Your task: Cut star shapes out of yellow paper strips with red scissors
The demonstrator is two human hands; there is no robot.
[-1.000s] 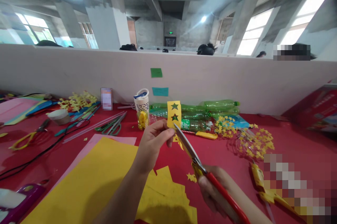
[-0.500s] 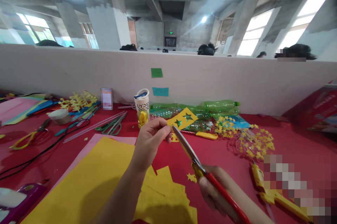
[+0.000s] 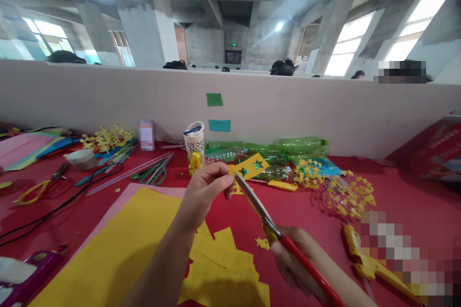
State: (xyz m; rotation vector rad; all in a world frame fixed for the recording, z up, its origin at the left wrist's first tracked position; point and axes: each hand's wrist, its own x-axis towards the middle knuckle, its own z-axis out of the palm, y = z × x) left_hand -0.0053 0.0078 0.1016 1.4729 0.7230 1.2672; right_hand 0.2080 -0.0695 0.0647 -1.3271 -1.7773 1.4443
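My left hand (image 3: 209, 187) pinches one end of a small yellow paper piece (image 3: 251, 166) with star-shaped holes cut in it. Red-handled scissors (image 3: 264, 215) are gripped by my right hand (image 3: 293, 259); their blades look nearly closed, and the tips are at the paper beside my left fingertips. Whether the blades are cutting into the paper I cannot tell. Below the hands lie overlapping scraps of yellow paper (image 3: 225, 268) and a large yellow sheet (image 3: 137, 230) on a pink one. A few cut yellow stars (image 3: 262, 243) rest near the scissors.
Green plastic bottles (image 3: 302, 144) lie along the white partition (image 3: 108, 93). Strings of yellow stars (image 3: 355, 196) and a yellow glue gun (image 3: 370, 264) are on the right. Green-handled scissors (image 3: 153, 171), a white cup (image 3: 193, 142), a phone (image 3: 146, 135) and a black cable (image 3: 68, 201) sit left.
The yellow paper's free end has dipped slightly and swung a little left. Both hands and the scissors have stayed almost in place.
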